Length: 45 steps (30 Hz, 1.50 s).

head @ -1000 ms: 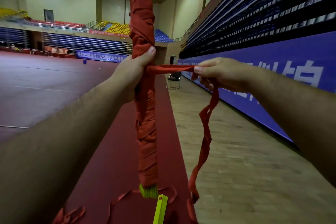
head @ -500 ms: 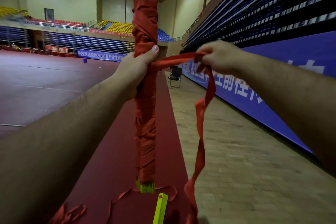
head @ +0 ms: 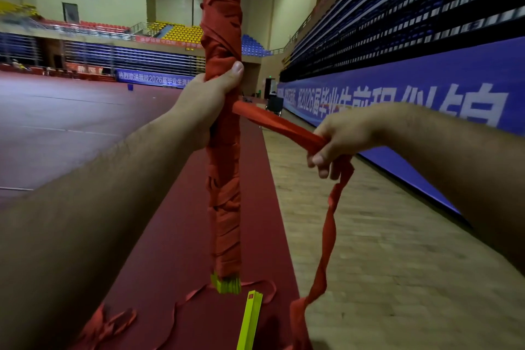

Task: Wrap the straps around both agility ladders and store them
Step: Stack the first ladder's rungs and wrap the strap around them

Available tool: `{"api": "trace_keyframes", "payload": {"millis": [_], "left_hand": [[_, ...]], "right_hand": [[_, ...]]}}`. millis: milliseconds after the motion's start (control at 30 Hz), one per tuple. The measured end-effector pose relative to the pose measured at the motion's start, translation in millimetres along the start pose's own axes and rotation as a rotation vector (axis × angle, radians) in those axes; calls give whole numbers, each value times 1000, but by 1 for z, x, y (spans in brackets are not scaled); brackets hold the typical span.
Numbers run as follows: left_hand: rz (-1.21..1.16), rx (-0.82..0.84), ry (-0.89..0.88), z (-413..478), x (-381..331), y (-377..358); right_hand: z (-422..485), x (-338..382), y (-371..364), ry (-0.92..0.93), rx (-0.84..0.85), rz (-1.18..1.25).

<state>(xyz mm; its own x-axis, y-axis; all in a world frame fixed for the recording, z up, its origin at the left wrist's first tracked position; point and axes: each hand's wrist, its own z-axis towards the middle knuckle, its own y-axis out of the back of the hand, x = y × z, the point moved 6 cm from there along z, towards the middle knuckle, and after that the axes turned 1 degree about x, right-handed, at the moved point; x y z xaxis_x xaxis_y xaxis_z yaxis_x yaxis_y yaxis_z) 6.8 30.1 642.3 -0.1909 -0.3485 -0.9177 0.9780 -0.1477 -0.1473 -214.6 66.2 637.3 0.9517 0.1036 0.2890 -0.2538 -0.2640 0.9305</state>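
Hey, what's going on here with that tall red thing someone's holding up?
A person is wrapping up an agility ladder in a sports hall. The left hand grips it upright, its yellow-green rungs mostly wound in red strap. The right hand pulls the loose strap taut to the side, its tail hanging to the floor. A second ladder lies on the red mat below, its straps loose.

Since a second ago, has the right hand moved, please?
Yes, downward: the right hand was level with the left thumb on the ladder bundle, now below it.
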Motion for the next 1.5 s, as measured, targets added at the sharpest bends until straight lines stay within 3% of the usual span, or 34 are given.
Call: {"api": "trace_keyframes", "payload": {"millis": [167, 333, 500, 567, 667, 767, 800, 867, 967, 1100, 1200, 1400, 1467, 1500], "left_hand": [[-29, 45, 23, -7, -4, -3], [-191, 48, 58, -14, -12, -10], [-200, 72, 54, -14, -15, -19], [-176, 96, 31, -15, -19, -24], [-166, 106, -1, -15, -25, -22], [-96, 126, -20, -18, -32, -18], [-62, 128, -34, -18, -34, -17], [-14, 118, -68, -18, -36, -16], [-38, 118, -90, -21, -37, -19], [-79, 123, -58, -22, -30, -22], [-78, 120, -33, -20, -22, -20], [-85, 129, -15, -19, -16, -12], [-71, 135, -18, -18, -14, -9], [-72, 136, -21, -18, -13, -7]], "right_hand": [[14, -14, -31, 7, 68, 163], [25, -24, -84, 71, 138, 543], [39, -11, -121, 83, 210, 445], [45, -10, -113, 38, 163, 305], [45, -17, -61, -86, -201, 77], [14, -25, 12, -136, -881, 212], [4, -25, 28, -107, -1040, 237], [-2, -22, 44, -73, -1157, 167], [10, -23, 36, -162, -1001, 115], [29, -28, 3, -258, -588, 74], [39, -26, -26, -244, -271, 62], [37, -23, -67, -204, 83, 234], [38, -22, -65, -226, 74, 270], [41, -22, -55, -229, -40, 323]]}}
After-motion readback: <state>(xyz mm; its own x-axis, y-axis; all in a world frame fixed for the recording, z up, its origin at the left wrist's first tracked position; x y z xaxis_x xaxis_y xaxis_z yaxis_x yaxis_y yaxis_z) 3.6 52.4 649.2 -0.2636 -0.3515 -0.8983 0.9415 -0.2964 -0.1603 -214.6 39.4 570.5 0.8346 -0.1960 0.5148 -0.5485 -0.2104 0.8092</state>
